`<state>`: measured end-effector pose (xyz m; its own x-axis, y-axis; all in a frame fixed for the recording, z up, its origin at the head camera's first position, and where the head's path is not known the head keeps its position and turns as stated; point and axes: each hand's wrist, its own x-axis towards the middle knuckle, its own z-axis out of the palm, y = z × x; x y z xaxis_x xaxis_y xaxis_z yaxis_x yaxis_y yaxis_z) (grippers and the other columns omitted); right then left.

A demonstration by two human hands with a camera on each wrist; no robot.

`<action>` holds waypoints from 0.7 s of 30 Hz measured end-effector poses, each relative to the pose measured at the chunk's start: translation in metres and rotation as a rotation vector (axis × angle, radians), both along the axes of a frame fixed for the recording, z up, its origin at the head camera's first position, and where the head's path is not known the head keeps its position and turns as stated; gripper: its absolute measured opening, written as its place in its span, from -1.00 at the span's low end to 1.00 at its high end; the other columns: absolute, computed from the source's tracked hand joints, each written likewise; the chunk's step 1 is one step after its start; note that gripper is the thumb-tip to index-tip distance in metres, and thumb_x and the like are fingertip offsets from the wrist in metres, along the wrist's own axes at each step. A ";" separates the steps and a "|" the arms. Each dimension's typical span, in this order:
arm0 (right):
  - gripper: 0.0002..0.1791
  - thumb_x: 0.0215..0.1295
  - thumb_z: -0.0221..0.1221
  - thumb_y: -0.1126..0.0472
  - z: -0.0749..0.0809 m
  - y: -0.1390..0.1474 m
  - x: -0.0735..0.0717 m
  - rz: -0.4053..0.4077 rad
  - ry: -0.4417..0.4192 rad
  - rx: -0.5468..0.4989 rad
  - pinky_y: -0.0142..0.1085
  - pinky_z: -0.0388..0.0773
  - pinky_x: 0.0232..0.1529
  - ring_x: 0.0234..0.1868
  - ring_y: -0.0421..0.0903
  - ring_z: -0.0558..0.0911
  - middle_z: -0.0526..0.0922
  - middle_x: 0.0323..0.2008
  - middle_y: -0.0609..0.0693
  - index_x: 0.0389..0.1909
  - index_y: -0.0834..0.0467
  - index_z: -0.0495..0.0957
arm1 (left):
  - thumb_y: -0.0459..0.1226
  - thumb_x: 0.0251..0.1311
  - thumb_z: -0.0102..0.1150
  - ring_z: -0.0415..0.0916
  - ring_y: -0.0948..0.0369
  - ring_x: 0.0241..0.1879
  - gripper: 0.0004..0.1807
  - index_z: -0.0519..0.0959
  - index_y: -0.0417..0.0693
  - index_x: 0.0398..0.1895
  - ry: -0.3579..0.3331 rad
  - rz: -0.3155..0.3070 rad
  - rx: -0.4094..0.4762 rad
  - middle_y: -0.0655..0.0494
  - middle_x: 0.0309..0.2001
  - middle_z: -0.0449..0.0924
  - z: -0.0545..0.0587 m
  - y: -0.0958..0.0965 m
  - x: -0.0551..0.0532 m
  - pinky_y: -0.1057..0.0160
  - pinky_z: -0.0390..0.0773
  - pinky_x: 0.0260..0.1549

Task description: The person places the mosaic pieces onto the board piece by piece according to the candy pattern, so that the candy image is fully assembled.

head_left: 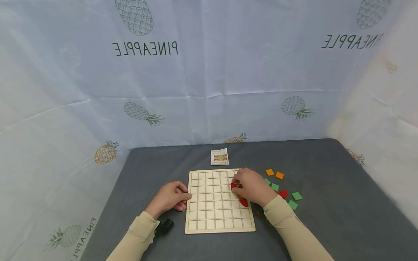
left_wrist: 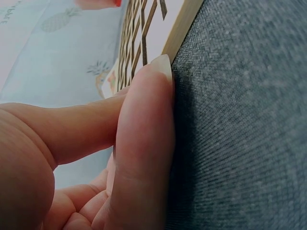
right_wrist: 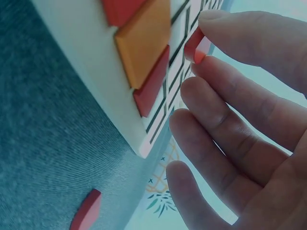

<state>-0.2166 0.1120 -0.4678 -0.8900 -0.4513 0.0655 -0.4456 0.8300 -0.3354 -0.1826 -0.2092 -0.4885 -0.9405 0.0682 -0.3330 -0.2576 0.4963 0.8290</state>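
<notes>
pinching a red piece (right_wrist: 193, 48) between thumb and forefinger, our right hand (head_left: 253, 185) is over the right part of the gridded board (head_left: 213, 206), near an orange tile (right_wrist: 146, 40) lying on it. our left hand (head_left: 169, 195) touches the board's left edge; whether it grips, we cannot tell. we log a pattern card (head_left: 220, 157) beyond the board, loose green tiles (head_left: 296, 196) at right.

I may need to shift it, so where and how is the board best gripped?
I'd pinch the board by its left and right edges, coming from both sides: it lies flat, its edge stands above the tabletop, and an orange piece on it could slide if tilted.
</notes>
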 end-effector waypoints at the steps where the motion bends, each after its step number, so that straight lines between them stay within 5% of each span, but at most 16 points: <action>1: -0.85 0.25 0.58 0.08 -0.001 0.000 0.000 -0.001 0.000 0.005 -0.31 0.62 -0.26 -0.26 -0.22 0.49 0.67 -0.33 -0.18 -0.30 -0.01 0.79 | -0.28 0.30 0.53 0.70 0.19 -0.57 -0.71 0.60 -0.18 -0.08 0.000 -0.001 0.000 -0.07 -0.44 0.67 0.000 0.000 0.000 0.15 0.81 -0.50; 10: -0.85 0.27 0.56 0.10 -0.004 0.002 0.001 0.014 0.015 -0.013 -0.29 0.66 -0.21 -0.23 -0.22 0.53 0.68 -0.29 -0.14 -0.22 0.03 0.82 | -0.25 0.29 0.55 0.71 0.19 -0.57 -0.68 0.60 -0.17 -0.08 0.006 -0.004 0.005 -0.06 -0.44 0.67 -0.004 0.001 0.000 0.15 0.81 -0.50; 21: -0.87 0.27 0.56 0.13 -0.006 0.000 -0.001 -0.005 -0.018 -0.021 -0.33 0.52 -0.35 -0.31 -0.21 0.46 0.60 -0.39 -0.18 -0.37 -0.03 0.77 | -0.24 0.29 0.56 0.70 0.19 -0.57 -0.68 0.59 -0.17 -0.09 0.004 0.004 -0.013 -0.06 -0.44 0.67 -0.004 0.000 -0.002 0.15 0.81 -0.50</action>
